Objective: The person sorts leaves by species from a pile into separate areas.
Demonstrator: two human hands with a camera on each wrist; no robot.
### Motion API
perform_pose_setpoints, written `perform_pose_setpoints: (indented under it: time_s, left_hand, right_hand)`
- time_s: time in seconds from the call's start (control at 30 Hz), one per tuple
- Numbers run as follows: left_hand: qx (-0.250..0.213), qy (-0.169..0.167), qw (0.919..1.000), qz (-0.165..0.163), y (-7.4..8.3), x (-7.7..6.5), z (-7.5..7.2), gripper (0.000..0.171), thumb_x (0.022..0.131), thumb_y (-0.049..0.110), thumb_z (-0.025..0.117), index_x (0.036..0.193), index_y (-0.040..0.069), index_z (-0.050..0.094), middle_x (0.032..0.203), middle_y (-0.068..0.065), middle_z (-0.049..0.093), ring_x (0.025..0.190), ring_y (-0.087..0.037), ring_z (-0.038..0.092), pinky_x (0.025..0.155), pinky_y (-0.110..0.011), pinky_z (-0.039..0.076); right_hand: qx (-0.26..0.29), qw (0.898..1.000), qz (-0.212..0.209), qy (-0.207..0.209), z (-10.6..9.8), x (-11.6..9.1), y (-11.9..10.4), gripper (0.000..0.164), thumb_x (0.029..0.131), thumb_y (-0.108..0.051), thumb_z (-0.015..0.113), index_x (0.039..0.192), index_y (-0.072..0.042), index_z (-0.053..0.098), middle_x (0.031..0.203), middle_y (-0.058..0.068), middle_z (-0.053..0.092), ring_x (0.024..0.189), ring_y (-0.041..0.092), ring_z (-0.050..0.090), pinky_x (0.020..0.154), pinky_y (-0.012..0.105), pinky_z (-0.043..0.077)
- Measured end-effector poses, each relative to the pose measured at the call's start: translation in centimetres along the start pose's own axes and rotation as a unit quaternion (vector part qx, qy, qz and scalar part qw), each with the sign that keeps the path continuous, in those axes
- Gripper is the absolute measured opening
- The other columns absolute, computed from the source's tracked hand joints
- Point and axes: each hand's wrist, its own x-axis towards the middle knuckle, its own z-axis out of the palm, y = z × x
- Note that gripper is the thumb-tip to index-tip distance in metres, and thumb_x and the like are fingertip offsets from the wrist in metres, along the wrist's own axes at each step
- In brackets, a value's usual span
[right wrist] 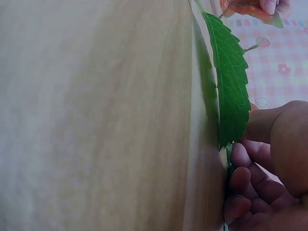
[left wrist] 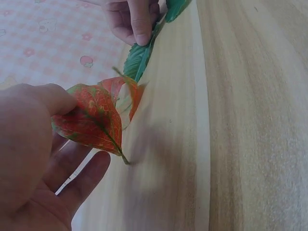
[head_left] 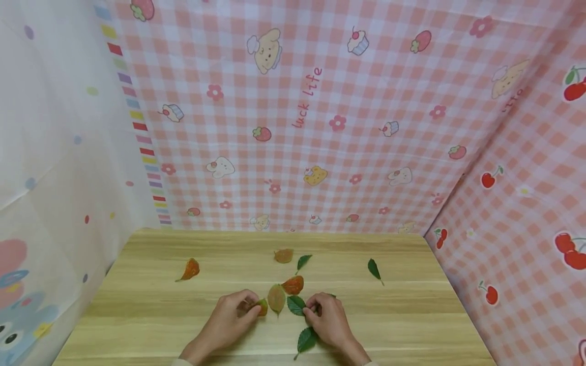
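My left hand (head_left: 231, 317) pinches a red-orange leaf (left wrist: 94, 115) with green patches between thumb and finger, its stem pointing down in the left wrist view. Just right of it lie a yellowish-brown leaf (head_left: 276, 299) and an orange-red leaf (head_left: 293, 284), close together. My right hand (head_left: 329, 320) pinches the end of a green leaf with a toothed edge (right wrist: 231, 82), which stands slightly raised from the wood in the right wrist view. Another green leaf (head_left: 306, 339) lies partly beneath the right hand. One more is mostly hidden behind its knuckles.
On the wooden table (head_left: 137, 315), an orange leaf (head_left: 189, 269) lies at the left and a dark green leaf (head_left: 374, 269) at the right. A brown leaf (head_left: 284, 255) and a small green leaf (head_left: 303, 262) lie farther back. Checked cloth (head_left: 284, 152) hangs behind the table.
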Motion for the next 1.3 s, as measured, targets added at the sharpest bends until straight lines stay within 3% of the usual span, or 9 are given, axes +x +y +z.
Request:
perform_pose_setpoints:
  time_s: [0.33,0.63,1.1,1.3]
  left_hand:
    - [-0.002,0.031,0.9989,0.036,0.1,-0.5,-0.5,0.01,0.101,0.008,0.084,0.11,0.009,0.081,0.1,-0.002,0.086,0.089,-0.001,0.078,0.077,-0.022,0.067]
    - [0.002,0.061,0.998,0.017,-0.2,-1.4,-1.3,0.016,0.096,0.009,0.088,0.111,0.008,0.082,0.097,-0.001,0.086,0.085,0.001,0.077,0.072,-0.023,0.067]
    - [0.046,0.106,0.9918,-0.054,-1.4,-2.0,-4.2,0.022,0.09,0.003,0.093,0.107,0.011,0.081,0.091,0.007,0.084,0.08,0.005,0.073,0.069,-0.021,0.063]
    - [0.089,0.125,0.9876,-0.034,-2.5,-2.4,-5.8,0.021,0.09,0.004,0.093,0.093,0.02,0.079,0.086,0.011,0.081,0.077,0.007,0.07,0.066,-0.018,0.059]
  right_hand:
    - [0.013,1.0,0.007,0.008,0.0,-0.2,-0.1,0.013,0.096,-0.006,0.088,0.089,-0.013,0.079,0.08,-0.005,0.072,0.069,-0.005,0.05,0.064,0.018,0.045]
    - [0.018,1.0,0.019,-0.001,-0.1,-0.3,-0.2,0.013,0.097,-0.008,0.088,0.09,-0.013,0.079,0.081,-0.005,0.072,0.069,-0.004,0.05,0.065,0.018,0.044]
    - [0.01,1.0,0.01,0.004,0.0,-0.2,-0.2,0.014,0.097,-0.005,0.086,0.089,-0.013,0.078,0.08,-0.005,0.072,0.067,-0.005,0.051,0.064,0.018,0.046]
    - [0.009,1.0,0.006,0.008,0.0,-0.1,-0.2,0.015,0.097,-0.005,0.086,0.089,-0.014,0.078,0.079,-0.006,0.071,0.067,-0.006,0.05,0.064,0.018,0.045]
